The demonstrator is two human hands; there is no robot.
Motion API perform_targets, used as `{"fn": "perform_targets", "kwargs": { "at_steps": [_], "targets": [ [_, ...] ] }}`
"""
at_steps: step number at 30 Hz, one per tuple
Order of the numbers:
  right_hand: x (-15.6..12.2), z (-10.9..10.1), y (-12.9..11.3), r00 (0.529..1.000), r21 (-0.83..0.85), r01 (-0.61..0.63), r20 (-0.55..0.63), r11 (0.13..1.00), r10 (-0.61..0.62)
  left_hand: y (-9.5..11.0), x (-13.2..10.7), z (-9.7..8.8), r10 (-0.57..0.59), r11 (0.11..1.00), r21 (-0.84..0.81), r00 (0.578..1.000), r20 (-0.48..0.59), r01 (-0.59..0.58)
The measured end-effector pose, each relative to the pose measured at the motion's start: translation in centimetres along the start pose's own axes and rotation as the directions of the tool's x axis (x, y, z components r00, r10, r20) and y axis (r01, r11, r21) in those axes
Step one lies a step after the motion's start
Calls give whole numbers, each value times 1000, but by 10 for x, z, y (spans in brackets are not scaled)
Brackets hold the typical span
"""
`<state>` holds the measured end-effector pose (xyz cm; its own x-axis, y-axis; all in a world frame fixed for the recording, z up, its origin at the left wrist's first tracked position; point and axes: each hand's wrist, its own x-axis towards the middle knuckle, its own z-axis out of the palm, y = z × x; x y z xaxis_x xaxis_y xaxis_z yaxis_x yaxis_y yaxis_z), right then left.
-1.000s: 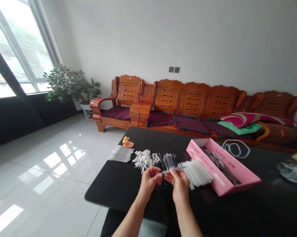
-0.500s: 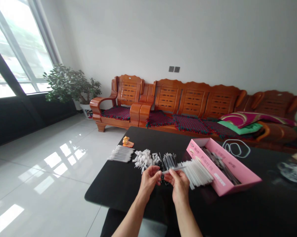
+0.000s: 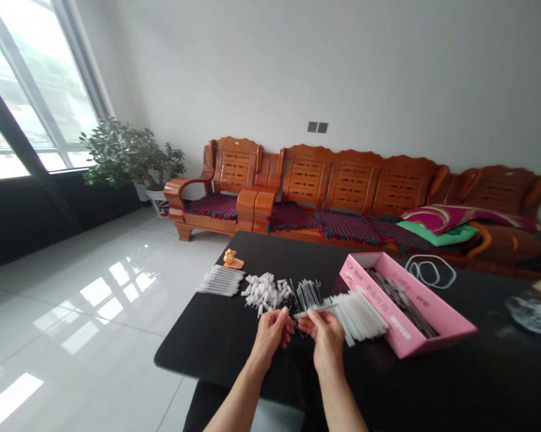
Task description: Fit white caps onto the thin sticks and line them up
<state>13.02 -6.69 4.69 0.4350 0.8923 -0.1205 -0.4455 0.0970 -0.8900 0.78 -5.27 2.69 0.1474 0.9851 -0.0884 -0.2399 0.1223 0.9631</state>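
Note:
My right hand (image 3: pixel 328 333) pinches a slim white pen barrel (image 3: pixel 317 310), held slanting above the table. Just left of its tip, my left hand (image 3: pixel 272 330) has thumb and fingers pressed together; anything between them is too small to make out. Beyond the hands lie a heap of short white pieces like pen caps (image 3: pixel 263 291), small black parts (image 3: pixel 290 305) and a bundle of thin dark-tipped pen refills (image 3: pixel 310 293). White tubes like pen barrels (image 3: pixel 360 317) lie side by side to the right of my right hand. At the left, several white pens (image 3: pixel 220 281) form a row.
A pink box (image 3: pixel 400 300) holding grey strips stands right on the black table (image 3: pixel 198 342). Near the far left edge sits a small orange figure (image 3: pixel 229 257). A white looped band (image 3: pixel 448 273) lies behind the box. Wooden seats (image 3: pixel 351 180) line the wall.
My left hand has moved slightly left and down, off the end of the pen barrel. My right hand still holds the barrel in nearly the same place.

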Motion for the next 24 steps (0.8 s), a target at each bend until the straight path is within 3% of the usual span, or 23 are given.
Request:
{"fn": "perform_targets", "kwargs": {
  "at_steps": [2,7,13,20,24],
  "targets": [
    [0,0,0,1000,-2,-9,7,1000,9,-2,0,-1,-14,1000,22,1000,17,13],
    [0,0,0,1000,-4,-17,0,1000,17,0,1,-2,96,994,-54,995,25,-94],
    [-1,-1,2,1000,-6,-14,1,1000,14,-1,-1,0,-22,1000,0,1000,5,22],
    [-1,0,0,1000,0,-13,-4,1000,13,1,-1,-1,80,994,-76,997,19,-78],
    [-1,1,1,1000,-11,-22,9,1000,22,2,-2,-1,8,998,-60,999,32,-6]
  ]
}}
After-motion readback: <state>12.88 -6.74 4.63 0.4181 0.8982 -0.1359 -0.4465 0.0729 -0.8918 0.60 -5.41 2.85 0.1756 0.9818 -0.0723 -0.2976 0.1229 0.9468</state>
